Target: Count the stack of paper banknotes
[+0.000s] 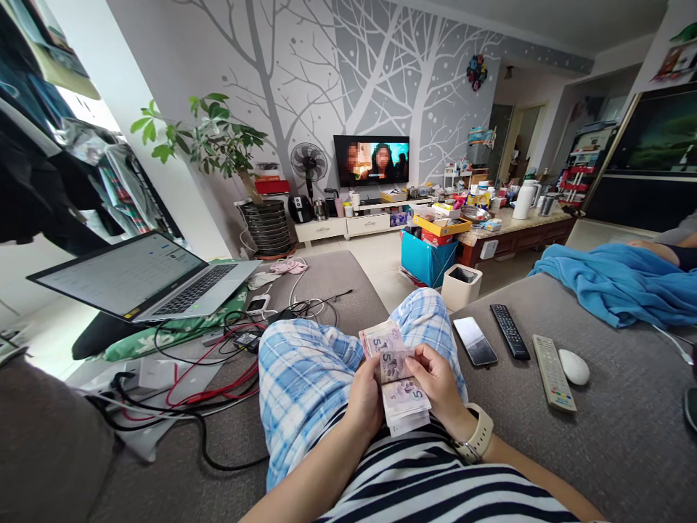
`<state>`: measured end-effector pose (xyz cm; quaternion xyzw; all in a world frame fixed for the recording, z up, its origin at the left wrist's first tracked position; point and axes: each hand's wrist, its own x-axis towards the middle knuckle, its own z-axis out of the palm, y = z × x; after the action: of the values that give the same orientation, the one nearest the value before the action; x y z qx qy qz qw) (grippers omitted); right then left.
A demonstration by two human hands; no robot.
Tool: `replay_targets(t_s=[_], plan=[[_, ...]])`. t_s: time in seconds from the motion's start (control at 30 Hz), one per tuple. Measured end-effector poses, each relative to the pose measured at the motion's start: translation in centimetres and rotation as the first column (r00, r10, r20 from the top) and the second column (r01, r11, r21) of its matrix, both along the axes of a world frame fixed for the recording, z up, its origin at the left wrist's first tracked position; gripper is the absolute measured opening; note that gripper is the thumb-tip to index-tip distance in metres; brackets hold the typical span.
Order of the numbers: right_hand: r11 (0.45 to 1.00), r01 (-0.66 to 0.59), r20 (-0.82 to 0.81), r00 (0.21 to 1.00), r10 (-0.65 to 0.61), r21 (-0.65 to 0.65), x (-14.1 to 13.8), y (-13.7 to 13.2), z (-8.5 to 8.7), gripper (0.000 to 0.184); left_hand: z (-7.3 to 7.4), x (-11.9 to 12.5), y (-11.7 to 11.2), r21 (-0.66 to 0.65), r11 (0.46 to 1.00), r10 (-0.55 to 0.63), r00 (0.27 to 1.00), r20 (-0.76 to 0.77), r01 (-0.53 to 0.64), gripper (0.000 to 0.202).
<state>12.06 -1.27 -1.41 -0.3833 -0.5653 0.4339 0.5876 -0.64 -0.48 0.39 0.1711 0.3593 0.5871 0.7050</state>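
Observation:
A stack of purple banknotes point(406, 396) marked with a 5 lies between my two hands, above my lap. My left hand point(366, 392) is closed round the left edge of the notes, thumb on top. On the right edge, my right hand point(435, 378) pinches a note with thumb and fingers. Some notes fan out past the hands at the top and bottom, with a reddish edge showing at the upper left. The fingers under the stack are hidden. Below the hands are blue checked trousers point(305, 385).
Right of my legs on the sofa lie a phone point(475, 341), a black remote point(510, 331), a grey remote point(553, 372) and a white mouse point(573, 367). To the left are an open laptop point(218, 290) and tangled cables point(207, 396). A bin point(460, 289) stands ahead.

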Motion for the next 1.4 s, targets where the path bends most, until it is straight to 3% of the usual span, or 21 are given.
replay_targets(t_s=[0.47, 0.93, 1.17, 1.4], plan=[[0.999, 0.045, 0.087, 0.995, -0.047, 0.016, 0.3, -0.6, 1.0, 0.038, 0.1, 0.0, 0.0, 0.026, 1.000, -0.008, 1.000, -0.026, 0.009, 0.029], [0.999, 0.020, 0.062, 0.998, -0.022, 0.033, 0.2, -1.0, 1.8, 0.041, 0.4, 0.0, 0.0, -0.005, 1.000, -0.020, 1.000, 0.000, 0.020, 0.027], [0.999, 0.049, 0.038, 0.998, -0.050, 0.011, 0.3, -0.8, 1.4, 0.050, 0.2, 0.0, 0.1, -0.004, 1.000, -0.020, 1.000, 0.018, 0.020, 0.030], [0.996, -0.059, 0.027, 0.998, 0.061, -0.071, 0.4, -0.6, 1.3, 0.060, -0.2, -0.1, 0.3, 0.007, 1.000, 0.023, 1.000, -0.019, -0.023, 0.025]])
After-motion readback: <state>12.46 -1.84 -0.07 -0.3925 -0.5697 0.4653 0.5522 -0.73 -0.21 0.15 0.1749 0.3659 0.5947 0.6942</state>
